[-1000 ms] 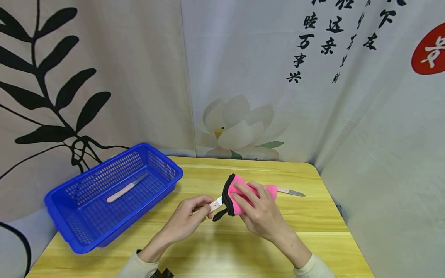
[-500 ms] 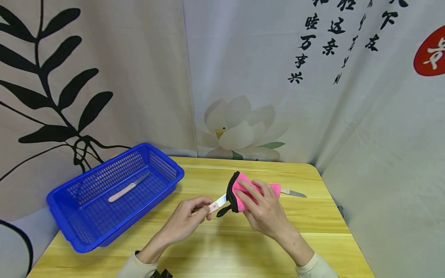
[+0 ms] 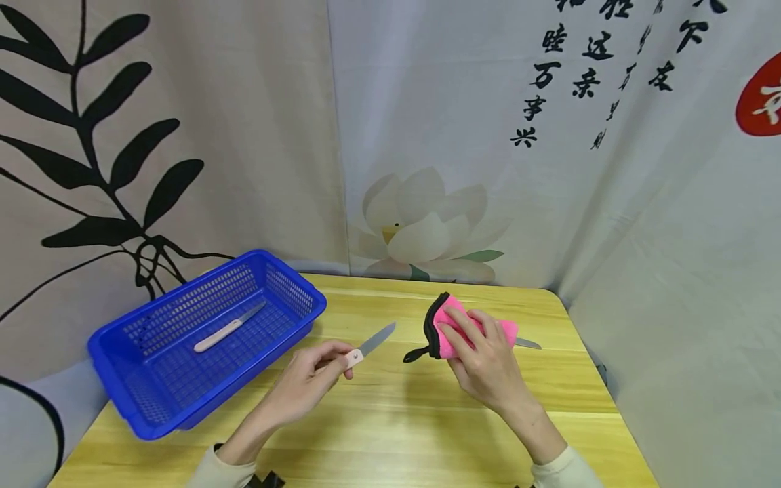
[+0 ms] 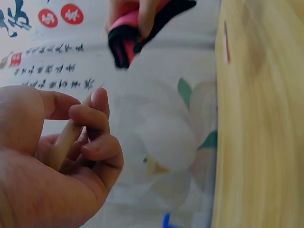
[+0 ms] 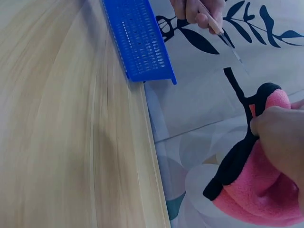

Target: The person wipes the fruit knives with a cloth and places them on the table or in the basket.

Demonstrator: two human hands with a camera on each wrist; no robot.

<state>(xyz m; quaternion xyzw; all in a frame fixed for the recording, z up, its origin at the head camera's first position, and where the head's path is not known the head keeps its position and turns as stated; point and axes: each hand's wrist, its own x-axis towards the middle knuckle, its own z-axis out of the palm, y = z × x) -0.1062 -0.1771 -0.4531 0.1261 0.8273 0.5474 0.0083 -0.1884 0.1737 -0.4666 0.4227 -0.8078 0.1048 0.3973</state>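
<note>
My left hand (image 3: 305, 385) pinches a small knife (image 3: 377, 339) by its pale handle, the bare blade pointing up and right. In the left wrist view, the knife's handle (image 4: 66, 142) crosses the palm under curled fingers. To the right, my right hand (image 3: 488, 359) grips a folded pink cloth (image 3: 452, 313) with black edging and a black hanging loop. A gap separates the blade from the cloth, which is held above the table. In the right wrist view, the pink cloth (image 5: 256, 185) bulges around the fingers.
A blue plastic basket (image 3: 316, 306) stands at the left, with another pale-handled knife (image 3: 218, 336) lying inside. Beyond the cloth, a further knife (image 3: 527, 343) lies on the wooden table (image 3: 390, 434), its handle hidden. Printed curtains (image 3: 427, 88) hang behind.
The knife blade, inside the cloth a second ago, has come out fully to the left. My left hand has moved slightly left, while the right hand has moved right and slightly up with the cloth.
</note>
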